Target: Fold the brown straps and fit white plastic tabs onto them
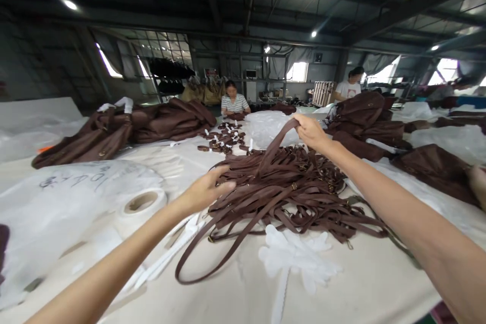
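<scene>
A large heap of brown bag straps with brass-coloured buckles and clips lies tangled on the table in front of me. My right hand is closed on one strap, whose held part rises above the heap. At the heap's left edge is my left hand, thumb and fingers apart, close to the straps; whether it touches them I cannot tell. One strap loops out toward me below that hand. White foam strips lie in a bunch at the near side of the heap.
A white roll stands left of my left hand, beside plastic film. Brown bags are piled at the left, more bags at the right. Small strap pieces lie behind the heap. Two people work across the table; another hand shows at right.
</scene>
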The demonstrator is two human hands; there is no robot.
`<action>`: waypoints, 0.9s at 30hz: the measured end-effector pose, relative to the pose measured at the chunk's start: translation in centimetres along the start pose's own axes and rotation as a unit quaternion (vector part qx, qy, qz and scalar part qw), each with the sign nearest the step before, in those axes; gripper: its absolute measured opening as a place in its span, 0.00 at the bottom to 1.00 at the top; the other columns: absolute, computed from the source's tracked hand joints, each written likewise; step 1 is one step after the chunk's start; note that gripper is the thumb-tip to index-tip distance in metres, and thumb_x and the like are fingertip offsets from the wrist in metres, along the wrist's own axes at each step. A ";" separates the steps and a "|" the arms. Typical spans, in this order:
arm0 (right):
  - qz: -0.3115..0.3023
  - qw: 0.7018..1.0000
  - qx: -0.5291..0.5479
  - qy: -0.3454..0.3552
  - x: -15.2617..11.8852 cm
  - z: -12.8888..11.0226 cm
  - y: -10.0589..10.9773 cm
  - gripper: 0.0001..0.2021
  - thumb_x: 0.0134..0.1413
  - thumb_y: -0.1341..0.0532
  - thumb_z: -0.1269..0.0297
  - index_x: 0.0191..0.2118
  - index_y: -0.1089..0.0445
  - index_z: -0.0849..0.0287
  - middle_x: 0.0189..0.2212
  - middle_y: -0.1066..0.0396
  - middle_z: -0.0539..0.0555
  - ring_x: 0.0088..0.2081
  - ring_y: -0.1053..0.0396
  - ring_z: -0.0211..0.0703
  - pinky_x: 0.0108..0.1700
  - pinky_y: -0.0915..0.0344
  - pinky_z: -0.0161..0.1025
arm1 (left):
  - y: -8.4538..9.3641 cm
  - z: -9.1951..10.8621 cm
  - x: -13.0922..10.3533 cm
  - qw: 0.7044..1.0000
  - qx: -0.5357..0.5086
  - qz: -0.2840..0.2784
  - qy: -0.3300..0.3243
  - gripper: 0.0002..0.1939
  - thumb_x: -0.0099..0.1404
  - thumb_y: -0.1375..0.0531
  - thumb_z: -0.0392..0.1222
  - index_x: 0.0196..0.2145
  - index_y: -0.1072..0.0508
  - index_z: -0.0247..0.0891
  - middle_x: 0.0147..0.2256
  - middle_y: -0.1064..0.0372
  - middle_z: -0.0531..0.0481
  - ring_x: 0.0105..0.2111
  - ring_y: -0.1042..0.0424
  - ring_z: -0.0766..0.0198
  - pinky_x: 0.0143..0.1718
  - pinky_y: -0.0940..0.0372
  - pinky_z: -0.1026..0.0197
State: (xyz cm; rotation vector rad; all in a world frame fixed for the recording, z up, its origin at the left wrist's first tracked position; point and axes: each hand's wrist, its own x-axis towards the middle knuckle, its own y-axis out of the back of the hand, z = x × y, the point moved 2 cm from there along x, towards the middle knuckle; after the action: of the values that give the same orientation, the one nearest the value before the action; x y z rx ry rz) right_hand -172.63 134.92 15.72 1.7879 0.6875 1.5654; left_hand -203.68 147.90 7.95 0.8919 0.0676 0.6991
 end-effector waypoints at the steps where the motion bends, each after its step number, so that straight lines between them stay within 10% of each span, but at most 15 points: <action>1: 0.030 0.998 0.024 0.044 1.2 -1.4 1.0 0.17 0.52 0.53 0.75 0.44 0.32 0.60 0.37 0.27 0.55 0.40 0.31 0.46 0.44 0.37 0.39 | 0.3 2.4 1.9 0.998 -0.027 0.029 -0.044 0.39 0.58 0.41 0.64 0.59 0.33 0.34 0.64 0.41 0.37 0.64 0.43 0.45 0.64 0.46 0.49; 5: 0.125 0.973 0.123 0.153 4.5 -6.0 5.3 0.10 0.54 0.49 0.71 0.38 0.32 0.58 0.32 0.29 0.51 0.35 0.32 0.41 0.41 0.37 0.37 | 1.4 10.4 7.4 0.953 -0.225 -0.010 -0.201 0.32 0.65 0.43 0.61 0.57 0.33 0.33 0.58 0.34 0.35 0.61 0.38 0.48 0.63 0.45 0.46; 9: 0.139 0.948 0.277 0.066 6.2 -7.5 7.8 0.06 0.58 0.47 0.69 0.34 0.33 0.58 0.23 0.36 0.46 0.24 0.35 0.35 0.33 0.35 0.35 | 2.1 12.8 7.9 0.866 -0.446 -0.141 -0.174 0.20 0.67 0.41 0.55 0.40 0.27 0.31 0.29 0.29 0.48 0.33 0.25 0.59 0.46 0.31 0.52; 19: 0.017 0.829 0.559 0.001 5.7 -13.7 7.5 0.04 0.52 0.41 0.75 0.34 0.31 0.61 0.17 0.40 0.42 0.18 0.38 0.32 0.26 0.29 0.35 | 4.6 12.2 -0.6 0.735 -0.639 -0.200 -0.108 0.15 0.73 0.48 0.45 0.45 0.27 0.34 0.24 0.43 0.56 0.22 0.37 0.70 0.28 0.31 0.65; 27: -0.150 0.789 0.594 0.055 2.8 -18.4 6.6 0.04 0.46 0.36 0.74 0.31 0.31 0.62 0.19 0.38 0.44 0.17 0.49 0.27 0.18 0.52 0.27 | 3.2 6.3 -7.7 0.787 -0.592 -0.169 -0.025 0.11 0.66 0.38 0.45 0.38 0.27 0.32 0.24 0.49 0.58 0.16 0.50 0.76 0.14 0.50 0.74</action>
State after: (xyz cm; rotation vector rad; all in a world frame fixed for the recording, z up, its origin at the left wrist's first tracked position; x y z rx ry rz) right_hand -190.65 135.21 23.80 2.1771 2.2470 1.0024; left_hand -209.27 140.33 12.61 -0.3303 -0.2439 0.2548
